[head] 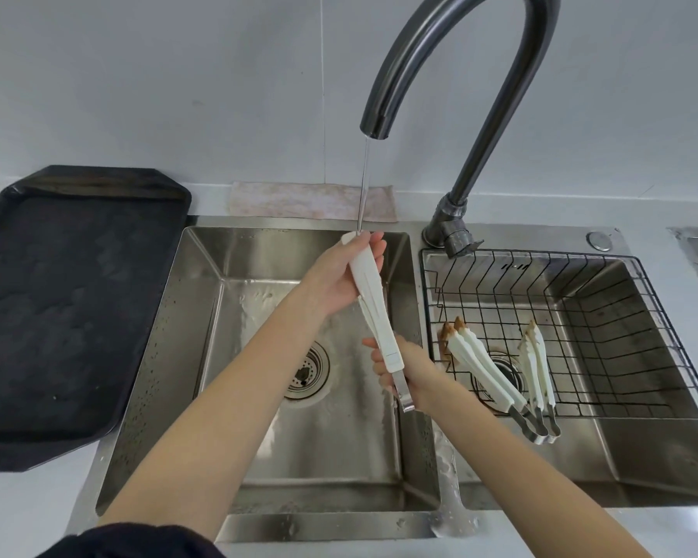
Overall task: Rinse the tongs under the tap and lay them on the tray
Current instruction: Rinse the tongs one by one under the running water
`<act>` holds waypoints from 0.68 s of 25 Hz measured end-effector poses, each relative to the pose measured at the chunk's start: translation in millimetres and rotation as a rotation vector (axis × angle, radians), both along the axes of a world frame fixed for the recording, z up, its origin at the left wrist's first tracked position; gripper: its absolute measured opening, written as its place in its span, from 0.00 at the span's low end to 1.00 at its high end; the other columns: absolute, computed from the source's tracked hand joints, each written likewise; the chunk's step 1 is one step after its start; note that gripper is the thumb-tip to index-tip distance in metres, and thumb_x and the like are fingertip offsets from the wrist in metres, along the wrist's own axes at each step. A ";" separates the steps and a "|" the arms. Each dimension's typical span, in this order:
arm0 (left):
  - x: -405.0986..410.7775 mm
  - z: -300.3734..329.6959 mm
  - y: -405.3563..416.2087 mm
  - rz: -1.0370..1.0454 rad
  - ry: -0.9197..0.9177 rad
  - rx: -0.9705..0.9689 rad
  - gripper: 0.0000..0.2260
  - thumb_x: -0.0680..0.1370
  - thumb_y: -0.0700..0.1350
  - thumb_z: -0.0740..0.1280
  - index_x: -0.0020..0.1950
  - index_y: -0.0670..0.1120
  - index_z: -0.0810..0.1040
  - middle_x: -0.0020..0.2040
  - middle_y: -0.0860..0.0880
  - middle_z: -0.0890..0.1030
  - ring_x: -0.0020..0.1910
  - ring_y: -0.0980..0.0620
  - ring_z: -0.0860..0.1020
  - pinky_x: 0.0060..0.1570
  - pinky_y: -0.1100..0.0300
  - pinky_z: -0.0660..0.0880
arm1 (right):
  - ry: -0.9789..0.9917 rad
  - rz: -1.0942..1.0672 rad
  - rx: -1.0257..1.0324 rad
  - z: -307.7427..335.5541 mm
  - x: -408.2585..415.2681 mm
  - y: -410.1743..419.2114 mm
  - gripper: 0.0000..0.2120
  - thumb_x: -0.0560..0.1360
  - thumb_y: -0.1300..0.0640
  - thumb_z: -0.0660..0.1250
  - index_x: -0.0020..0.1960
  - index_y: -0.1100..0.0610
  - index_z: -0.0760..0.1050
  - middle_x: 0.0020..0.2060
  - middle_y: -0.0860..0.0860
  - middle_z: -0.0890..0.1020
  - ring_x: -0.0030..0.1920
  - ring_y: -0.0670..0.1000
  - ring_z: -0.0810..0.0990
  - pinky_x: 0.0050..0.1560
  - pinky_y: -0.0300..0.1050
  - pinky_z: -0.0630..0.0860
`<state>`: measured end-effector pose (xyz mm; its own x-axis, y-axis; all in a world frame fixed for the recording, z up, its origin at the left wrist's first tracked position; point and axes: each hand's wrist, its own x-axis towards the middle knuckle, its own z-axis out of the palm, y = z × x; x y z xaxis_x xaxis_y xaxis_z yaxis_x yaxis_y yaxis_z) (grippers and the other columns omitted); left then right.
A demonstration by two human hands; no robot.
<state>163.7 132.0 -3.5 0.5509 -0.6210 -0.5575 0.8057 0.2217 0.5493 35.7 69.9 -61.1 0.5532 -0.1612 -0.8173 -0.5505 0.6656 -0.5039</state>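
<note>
Both my hands hold one pair of white plastic tongs with a steel hinge end (375, 316) over the left stainless sink basin (202, 300). My left hand (341, 275) has its fingers curled round the far tip end, closing the two arms together; my right hand (399, 370) grips the near end, just above the steel spring loop. The tongs slant from far-left tip to near-right hinge. A thin stream of water (363, 187) drops from the dark curved metal tap (456, 82) and lands on the tip, at my left fingertips. The black octagonal tray (69, 300) sits on the counter left of the basin, well apart from the tongs. Two more white tongs (496, 368) lie in the black wire basket (661, 312) in the right basin. A pale cloth (299, 201) lies against the far wall.
</note>
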 end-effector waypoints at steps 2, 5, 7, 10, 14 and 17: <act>-3.5 3.1 6.7 -0.020 -0.012 -0.099 0.05 0.78 0.38 0.60 0.49 0.42 0.76 0.39 0.51 0.84 0.39 0.59 0.82 0.53 0.64 0.74 | 0.025 0.030 -0.079 1.1 2.9 1.1 0.15 0.81 0.55 0.51 0.47 0.62 0.74 0.28 0.51 0.67 0.17 0.43 0.67 0.16 0.33 0.63; -7.2 4.1 12.8 -0.102 -0.104 -0.089 0.09 0.79 0.35 0.58 0.55 0.43 0.75 0.48 0.51 0.80 0.46 0.59 0.79 0.49 0.64 0.75 | 0.086 0.063 -0.250 5.2 6.0 2.1 0.15 0.81 0.54 0.51 0.56 0.61 0.73 0.29 0.51 0.71 0.26 0.47 0.69 0.17 0.35 0.66; -9.1 5.5 11.9 -0.158 -0.179 -0.017 0.13 0.79 0.35 0.57 0.62 0.43 0.72 0.47 0.50 0.77 0.47 0.57 0.76 0.44 0.62 0.75 | 0.095 0.013 -0.272 13.2 7.7 1.3 0.15 0.81 0.53 0.50 0.57 0.59 0.71 0.31 0.51 0.72 0.29 0.48 0.70 0.16 0.33 0.66; -9.0 11.6 6.5 -0.143 -0.210 0.062 0.08 0.79 0.40 0.59 0.57 0.43 0.72 0.44 0.50 0.75 0.43 0.54 0.74 0.40 0.59 0.75 | 0.072 0.009 -0.334 27.4 10.2 -0.7 0.15 0.82 0.52 0.47 0.51 0.58 0.69 0.32 0.52 0.73 0.32 0.48 0.72 0.25 0.37 0.70; -1.9 15.3 7.6 -0.038 -0.195 0.240 0.14 0.78 0.50 0.62 0.57 0.42 0.72 0.40 0.47 0.73 0.37 0.51 0.73 0.31 0.60 0.77 | -0.038 -0.051 -0.422 26.8 18.0 -1.6 0.17 0.82 0.51 0.48 0.53 0.59 0.72 0.31 0.50 0.71 0.31 0.47 0.69 0.29 0.37 0.68; 3.4 0.5 23.0 0.063 -0.189 0.334 0.22 0.79 0.53 0.57 0.66 0.39 0.69 0.44 0.46 0.76 0.42 0.51 0.75 0.43 0.58 0.75 | -0.140 -0.032 -0.573 22.9 23.2 1.5 0.13 0.82 0.54 0.50 0.53 0.59 0.69 0.33 0.49 0.71 0.32 0.45 0.69 0.32 0.34 0.70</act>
<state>167.1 155.0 -3.0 0.6946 -0.3843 -0.6082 0.6739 0.0515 0.7370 58.9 71.4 -38.2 0.6370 -0.5740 -0.5146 -0.4367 0.2815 -0.8544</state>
